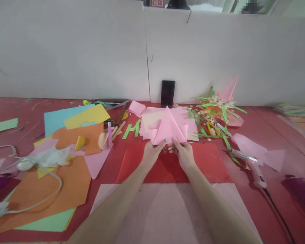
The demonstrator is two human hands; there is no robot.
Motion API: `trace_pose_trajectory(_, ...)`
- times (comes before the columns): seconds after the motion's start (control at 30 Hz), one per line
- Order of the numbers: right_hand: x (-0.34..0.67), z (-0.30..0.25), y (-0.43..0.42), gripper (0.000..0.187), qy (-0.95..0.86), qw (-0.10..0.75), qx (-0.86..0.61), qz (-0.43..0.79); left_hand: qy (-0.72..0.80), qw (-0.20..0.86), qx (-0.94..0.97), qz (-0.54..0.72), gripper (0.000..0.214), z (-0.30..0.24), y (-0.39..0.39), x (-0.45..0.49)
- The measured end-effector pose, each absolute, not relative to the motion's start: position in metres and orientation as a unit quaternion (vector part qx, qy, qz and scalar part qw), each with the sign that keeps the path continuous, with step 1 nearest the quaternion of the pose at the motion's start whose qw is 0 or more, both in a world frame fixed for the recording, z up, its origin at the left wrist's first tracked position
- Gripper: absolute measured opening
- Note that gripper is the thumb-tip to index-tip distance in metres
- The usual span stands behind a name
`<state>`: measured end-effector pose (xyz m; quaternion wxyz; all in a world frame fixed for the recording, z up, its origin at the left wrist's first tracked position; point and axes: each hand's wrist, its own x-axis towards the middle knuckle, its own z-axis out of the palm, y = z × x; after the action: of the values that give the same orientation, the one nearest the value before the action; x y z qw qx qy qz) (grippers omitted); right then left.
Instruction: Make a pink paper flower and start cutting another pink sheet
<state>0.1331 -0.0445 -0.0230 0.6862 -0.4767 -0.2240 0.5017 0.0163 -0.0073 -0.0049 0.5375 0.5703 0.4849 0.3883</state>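
Note:
My left hand (152, 153) and my right hand (183, 154) meet at the middle of the table. Both pinch the lower edge of a folded pink paper (169, 128), which stands as a triangle with its tip pointing away from me. The left thumb lies on the paper's bottom left part, the right fingers hold its bottom right part. Under my hands lies a red paper sheet (208, 164). A pale pink sheet (165, 210) lies closer to me, under my forearms.
Orange (53, 189), blue and yellow sheets (87, 116) with a white cable (51, 195) cover the left. A black phone (167, 93) leans on the white wall. Green paper strips (213, 122) and a glue gun (252, 167) lie to the right.

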Motion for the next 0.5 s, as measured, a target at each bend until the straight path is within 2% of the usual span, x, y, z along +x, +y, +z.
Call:
trace_pose_trajectory(0.2, 0.133, -0.023, -0.045, 0.031, -0.242, 0.687, -0.481, 0.488, 0.49, 0.526, 0.573, 0.393, 0.029, -0.009, -0.005, 0.014)
trace_pose_trajectory(0.37, 0.142, -0.019, -0.045, 0.047, -0.251, 0.73, -0.504, 0.386, 0.483, 0.532, 0.561, 0.41, 0.033, -0.012, 0.0, 0.01)
trace_pose_trajectory(0.5, 0.147, -0.019, -0.045, 0.029, -0.274, 0.723, -0.523, 0.357, 0.467, 0.54, 0.568, 0.41, 0.033, -0.015, 0.004, 0.008)
